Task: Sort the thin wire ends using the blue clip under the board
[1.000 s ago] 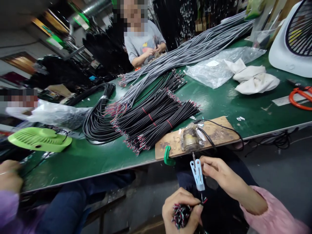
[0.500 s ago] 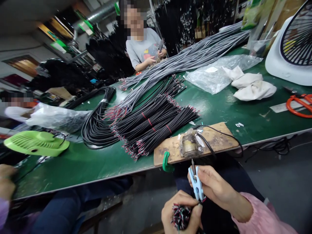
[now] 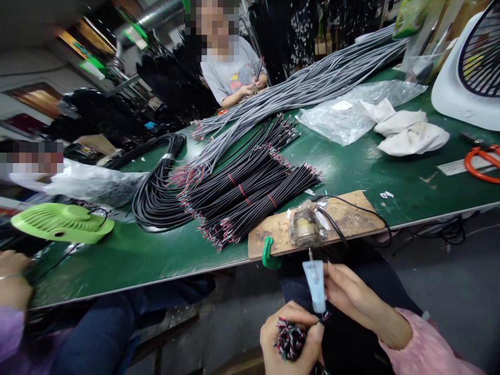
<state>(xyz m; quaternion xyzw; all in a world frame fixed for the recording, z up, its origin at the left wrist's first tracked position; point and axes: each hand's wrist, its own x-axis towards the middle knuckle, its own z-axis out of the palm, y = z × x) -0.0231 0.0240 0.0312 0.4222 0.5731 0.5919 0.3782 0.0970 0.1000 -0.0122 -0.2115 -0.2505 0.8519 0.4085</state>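
Note:
My left hand (image 3: 292,338) is closed round a bunch of cables whose stripped red, green and white wire ends (image 3: 289,339) stick up from the fist, low in the view below the table edge. My right hand (image 3: 351,297) pinches a light-blue plastic clip (image 3: 315,285), held upright just above the bunch. The clip's top is close under the metal tip (image 3: 310,254) that pokes out from a taped device (image 3: 307,225) on a wooden board (image 3: 344,216) clamped to the green table (image 3: 128,255).
Bundles of black cables (image 3: 250,200), a black coil (image 3: 156,192) and long grey cables (image 3: 304,86) lie on the table. Plastic bags (image 3: 351,112), white cloth (image 3: 410,133), orange scissors (image 3: 482,161), a white fan (image 3: 469,67), a green fan (image 3: 62,224). A person (image 3: 230,67) works opposite; another's hand (image 3: 13,276) at left.
My right hand has turned the blue clip and raised it a little towards the metal tip; the clip is blurred by motion. My left hand still holds the wire bunch in place.

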